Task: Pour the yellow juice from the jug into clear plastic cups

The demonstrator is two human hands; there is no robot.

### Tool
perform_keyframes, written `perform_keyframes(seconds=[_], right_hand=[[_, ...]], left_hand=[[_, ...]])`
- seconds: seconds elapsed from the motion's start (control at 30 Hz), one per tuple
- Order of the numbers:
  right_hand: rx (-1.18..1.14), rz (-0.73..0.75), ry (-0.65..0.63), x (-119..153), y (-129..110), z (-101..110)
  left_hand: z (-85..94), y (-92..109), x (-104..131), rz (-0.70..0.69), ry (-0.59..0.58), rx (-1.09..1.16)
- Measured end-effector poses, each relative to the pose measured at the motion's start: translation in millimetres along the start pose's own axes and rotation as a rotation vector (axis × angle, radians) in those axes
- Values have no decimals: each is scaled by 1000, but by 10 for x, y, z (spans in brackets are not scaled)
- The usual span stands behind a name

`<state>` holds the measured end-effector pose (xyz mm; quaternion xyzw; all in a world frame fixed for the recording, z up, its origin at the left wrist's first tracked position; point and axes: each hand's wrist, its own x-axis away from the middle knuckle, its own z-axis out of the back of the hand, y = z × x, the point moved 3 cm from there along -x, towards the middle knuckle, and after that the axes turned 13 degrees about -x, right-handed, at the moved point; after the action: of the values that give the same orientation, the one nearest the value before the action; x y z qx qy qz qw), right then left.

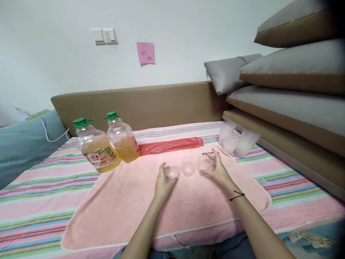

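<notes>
A pink towel (129,201) lies spread before me, with three clear plastic cups in a row on it. My left hand (162,183) curves its thumb and fingers round the left cup (171,172). The right cup (205,164) sits between the thumb and fingers of my right hand (220,173), which wears a thin black cord at the wrist. Between the two hands, the middle cup (188,169) stands untouched. The cups are see-through, so their outlines and exact finger contact are faint.
Two oil bottles, one in front (97,153) and one behind (122,140), stand left with green caps. A red plastic bag (171,145) lies behind the towel. Stacked cups (244,144) lie at right, near piled cushions (291,104). A striped sheet (40,201) covers the bed.
</notes>
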<state>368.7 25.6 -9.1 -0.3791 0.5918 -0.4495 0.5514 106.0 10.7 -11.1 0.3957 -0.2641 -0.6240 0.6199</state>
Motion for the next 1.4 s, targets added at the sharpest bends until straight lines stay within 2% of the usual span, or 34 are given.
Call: perform_keyframes(seconds=[0.1,0.17,0.23,0.33,0.47,0.63,0.7,0.8,0.9,0.97,1.03,1.13,1.3,1.4], right_hand=[[182,170,31,19,-246,-103],[349,280,20,38,-406,-251],[515,348,-63,46,-522,-441],[663,351,-200,24,-598,-683],[690,286,-200,1,-604,-796],[508,263,-205,9,-609,-772],[357,295,-112,-79,-659,-629],[155,358,174,-364,-774,-132],[267,295,383,-746,-871,549],[415,303,447,-976,-934,959],[521,309,443,-1163,-959,1239],[609,296,369,-1343,-907,1384],[659,310,263,-1401,-725,1291],[683,317,225,-1369,-712,1242]], left_hand=[[-30,-25,10,26,3,15],[-36,-36,11,28,5,27],[-38,-48,9,22,-4,32],[-40,-75,1,20,-23,17],[-41,-95,-27,7,-34,-10],[-21,-67,-66,10,-40,-18],[-8,-50,-65,26,-47,-25],[10,-32,-49,41,-52,-44],[16,-20,-39,45,-54,-49],[15,-17,-40,59,-62,-45],[14,-15,-44,77,-64,-49],[18,-10,-47,106,-47,-71],[14,13,-47,128,-36,-45],[9,5,-58,130,-27,-25]])
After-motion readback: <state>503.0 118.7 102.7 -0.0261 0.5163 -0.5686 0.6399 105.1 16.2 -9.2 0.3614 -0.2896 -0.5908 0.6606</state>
